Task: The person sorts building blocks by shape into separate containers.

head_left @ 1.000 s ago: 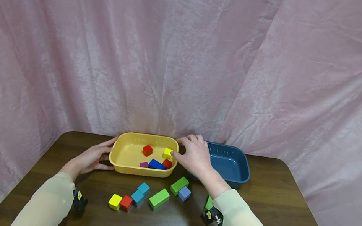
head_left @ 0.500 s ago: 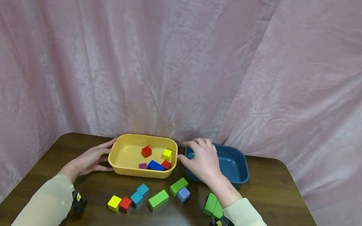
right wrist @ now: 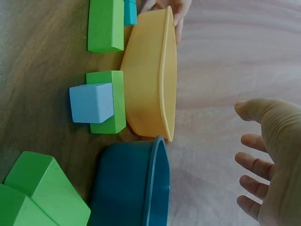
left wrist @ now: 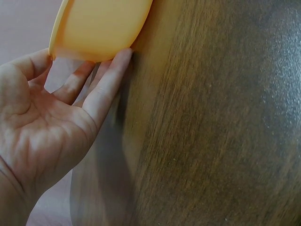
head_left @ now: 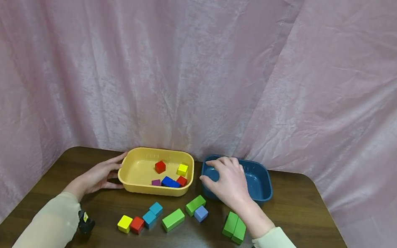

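Note:
My left hand (head_left: 100,173) rests its spread fingertips against the left end of the yellow plastic bin (head_left: 154,190). In the left wrist view those fingers (left wrist: 108,87) touch the bin's outer wall and rim. Inside the bin lie a red cube (head_left: 160,167), a yellow cube (head_left: 182,170), blue blocks (head_left: 170,182), a second red block (head_left: 182,181) and a purple block (head_left: 156,182). My right hand (head_left: 230,183) is over the left part of the dark blue bin (head_left: 266,195), thumb and fingers apart, holding nothing. The right wrist view shows its fingers (right wrist: 256,165) separated in the air.
In front of the bins on the wooden table (head_left: 304,240) lie a yellow cube (head_left: 124,224), a red cube (head_left: 137,225), two teal cubes (head_left: 149,219), several green blocks (head_left: 173,220) and a light-blue cube (head_left: 201,214). A pink curtain (head_left: 206,66) hangs behind.
My right hand has moved right, from the yellow bin's right rim to over the blue bin, uncovering the green pair near the right wrist. The left hand has stayed at the yellow bin.

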Demonstrator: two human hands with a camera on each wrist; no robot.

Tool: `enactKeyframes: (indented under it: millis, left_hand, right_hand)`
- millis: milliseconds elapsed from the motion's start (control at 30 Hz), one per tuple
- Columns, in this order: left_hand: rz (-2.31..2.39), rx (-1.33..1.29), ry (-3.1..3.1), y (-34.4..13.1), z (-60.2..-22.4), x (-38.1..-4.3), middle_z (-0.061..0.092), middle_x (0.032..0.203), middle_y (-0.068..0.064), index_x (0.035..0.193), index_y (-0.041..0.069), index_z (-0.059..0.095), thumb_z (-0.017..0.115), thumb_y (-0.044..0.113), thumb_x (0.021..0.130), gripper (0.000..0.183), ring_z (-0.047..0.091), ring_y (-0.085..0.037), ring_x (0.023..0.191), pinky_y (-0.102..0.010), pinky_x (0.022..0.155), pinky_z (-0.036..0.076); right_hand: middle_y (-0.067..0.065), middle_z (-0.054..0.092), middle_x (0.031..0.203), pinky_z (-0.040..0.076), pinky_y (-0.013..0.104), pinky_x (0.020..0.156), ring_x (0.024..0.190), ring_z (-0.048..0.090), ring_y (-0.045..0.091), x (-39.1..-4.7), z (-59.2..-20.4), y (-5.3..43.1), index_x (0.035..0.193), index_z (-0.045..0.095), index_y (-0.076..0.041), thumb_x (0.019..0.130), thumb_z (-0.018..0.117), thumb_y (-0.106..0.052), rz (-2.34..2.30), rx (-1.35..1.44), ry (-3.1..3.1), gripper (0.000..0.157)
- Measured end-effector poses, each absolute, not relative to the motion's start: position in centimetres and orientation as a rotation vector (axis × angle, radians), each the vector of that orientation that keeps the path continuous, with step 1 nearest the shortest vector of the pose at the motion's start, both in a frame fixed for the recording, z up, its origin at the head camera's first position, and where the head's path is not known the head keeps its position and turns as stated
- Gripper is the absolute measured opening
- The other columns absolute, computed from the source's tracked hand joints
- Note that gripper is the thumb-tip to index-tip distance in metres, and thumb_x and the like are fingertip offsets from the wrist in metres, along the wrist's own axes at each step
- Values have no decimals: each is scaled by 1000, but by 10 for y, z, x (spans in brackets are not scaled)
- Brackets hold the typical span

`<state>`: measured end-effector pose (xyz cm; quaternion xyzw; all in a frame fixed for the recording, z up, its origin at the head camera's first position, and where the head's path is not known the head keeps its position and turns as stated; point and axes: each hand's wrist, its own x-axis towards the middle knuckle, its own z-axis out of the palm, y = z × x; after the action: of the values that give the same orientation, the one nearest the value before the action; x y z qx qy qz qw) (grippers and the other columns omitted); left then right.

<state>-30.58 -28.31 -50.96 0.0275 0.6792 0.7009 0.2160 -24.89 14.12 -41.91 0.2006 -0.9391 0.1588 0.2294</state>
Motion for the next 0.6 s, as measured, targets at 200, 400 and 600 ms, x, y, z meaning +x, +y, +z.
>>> enactKeyframes:
  millis: [200, 400, 600]
  left_hand:
    - [1945, 85, 1870, -283, -510, -306, 20, 149, -10, 147, 41, 14, 41, 29, 100, 56, 40, -39, 123, -56, 89, 43]
    - [1950, 89, 1864, -283, -510, -305, 21, 149, -12, 147, 41, 14, 46, 32, 97, 60, 40, -39, 123, -56, 89, 43]
    - [1948, 92, 1871, -282, -508, -304, 21, 149, -12, 148, 39, 12, 43, 31, 99, 59, 39, -40, 123, -56, 89, 43]
  right_hand:
    - [-9, 56, 107, 38, 38, 83, 105, 43, 18, -243, -421, 146, 110, 67, -31, 76, 67, -55, 449, 547, -2594, 42]
    - [-7, 56, 108, 40, 37, 81, 103, 44, 18, -235, -425, 151, 112, 67, -30, 76, 67, -55, 454, 559, -2592, 43]
    - [-7, 57, 107, 42, 35, 80, 101, 47, 17, -227, -432, 157, 114, 66, -28, 76, 69, -53, 439, 579, -2585, 45]
